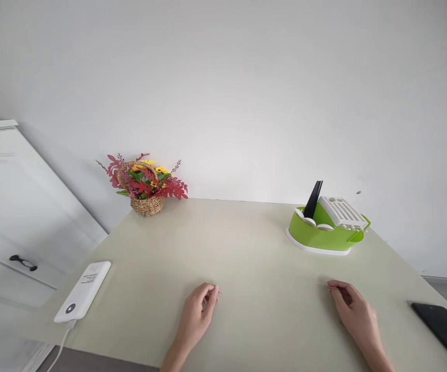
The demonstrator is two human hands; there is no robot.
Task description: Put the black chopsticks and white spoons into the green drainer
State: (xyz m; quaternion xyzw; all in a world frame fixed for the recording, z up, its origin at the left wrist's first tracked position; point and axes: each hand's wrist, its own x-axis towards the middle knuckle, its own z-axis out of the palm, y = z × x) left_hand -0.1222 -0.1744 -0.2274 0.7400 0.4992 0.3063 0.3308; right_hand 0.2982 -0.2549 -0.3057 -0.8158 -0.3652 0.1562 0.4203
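"Since I can't see the desk [246, 263], what is held?"

"Nothing visible: the left hand [196, 312] and right hand [353, 312] are near its front edge, fingers released, loosely curled."

"What's around?"

"Beyond the right hand, at the far right corner, a green caddy [312, 237]; by the right edge, a black phone [440, 328]. A white power bank [86, 289] with 1 cable [64, 338] lies by the left edge; a flower basket [148, 206], far left corner."

"Which step?"

"Seemingly a pause; any grasp would call for uncurling the fingers."
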